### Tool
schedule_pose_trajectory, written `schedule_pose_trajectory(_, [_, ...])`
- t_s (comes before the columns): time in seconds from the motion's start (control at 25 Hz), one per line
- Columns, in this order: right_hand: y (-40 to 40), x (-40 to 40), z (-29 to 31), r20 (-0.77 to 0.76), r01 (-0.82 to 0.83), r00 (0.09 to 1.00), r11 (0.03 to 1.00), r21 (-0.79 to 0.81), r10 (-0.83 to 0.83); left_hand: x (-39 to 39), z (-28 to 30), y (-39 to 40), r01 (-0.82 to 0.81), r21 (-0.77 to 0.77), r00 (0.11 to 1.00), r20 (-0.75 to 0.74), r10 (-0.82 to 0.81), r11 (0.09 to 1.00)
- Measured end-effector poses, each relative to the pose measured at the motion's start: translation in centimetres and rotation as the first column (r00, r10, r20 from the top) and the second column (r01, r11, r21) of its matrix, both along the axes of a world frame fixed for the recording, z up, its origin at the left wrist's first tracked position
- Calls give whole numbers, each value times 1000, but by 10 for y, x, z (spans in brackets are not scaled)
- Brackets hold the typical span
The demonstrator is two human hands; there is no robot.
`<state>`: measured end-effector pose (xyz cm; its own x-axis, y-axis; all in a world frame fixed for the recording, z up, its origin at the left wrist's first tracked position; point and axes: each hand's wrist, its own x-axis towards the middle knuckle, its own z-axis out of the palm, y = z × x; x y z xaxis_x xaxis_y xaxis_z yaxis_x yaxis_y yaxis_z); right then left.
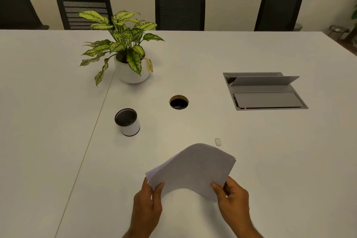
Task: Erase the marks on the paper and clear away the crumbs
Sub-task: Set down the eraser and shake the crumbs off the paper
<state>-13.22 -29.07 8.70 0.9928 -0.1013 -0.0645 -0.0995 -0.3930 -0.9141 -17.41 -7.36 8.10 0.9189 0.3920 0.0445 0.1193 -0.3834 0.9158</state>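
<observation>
- Meeting-room setup: big white table (251,160) with black mesh office chairs (180,12) lined up along the far side, plain wall behind.
- Only one view, the head camera, so that's what I've got.
- Thin white sheet of paper (195,166) is lifted off the table and bowed into an arch, near edge toward the person. Looks like more than one sheet at the left corner, can't say for sure.
- Left hand (148,205) pinches the near left corner, thumb on top. Right hand (234,199) pinches the near right corner the same way. My guess: held up and bent like that to tip or shake the crumbs off.
- Can't make out any marks or crumbs on the paper from here.
- Small white block eraser (217,141) lies on the table just beyond the paper, not touching it, parked within easy reach.
- Round white pen cup with a black rim (127,122) stands off to the left, potted variegated green plant in a white pot (125,54) further back, both well out of the way.
</observation>
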Motion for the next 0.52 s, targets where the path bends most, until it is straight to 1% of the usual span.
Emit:
schedule_pose_trajectory(0.16, [-4,-10,2,8,-24,1000,1000,14,24,-10,-9,1,1,17,1000,-5,-1,1000])
schedule_pose_trajectory(0.24, [-2,-10,10,6,-10,1000,998,62,10,-10,-11,4,-10,60,1000,-25,12,998])
schedule_pose_trajectory(0.28, [0,-9,17,8,4,1000,994,109,-5,-9,-10,4,-20,53,1000,-20,21,998])
schedule_pose_trajectory(0.4, [5,1,47,31,89,994,959,270,-101,-3,3,-1,-34,1,999,26,34,999])
schedule_pose_trajectory(0.52, [12,19,80,70,189,972,926,326,-223,6,16,-6,-22,-40,998,50,24,999])
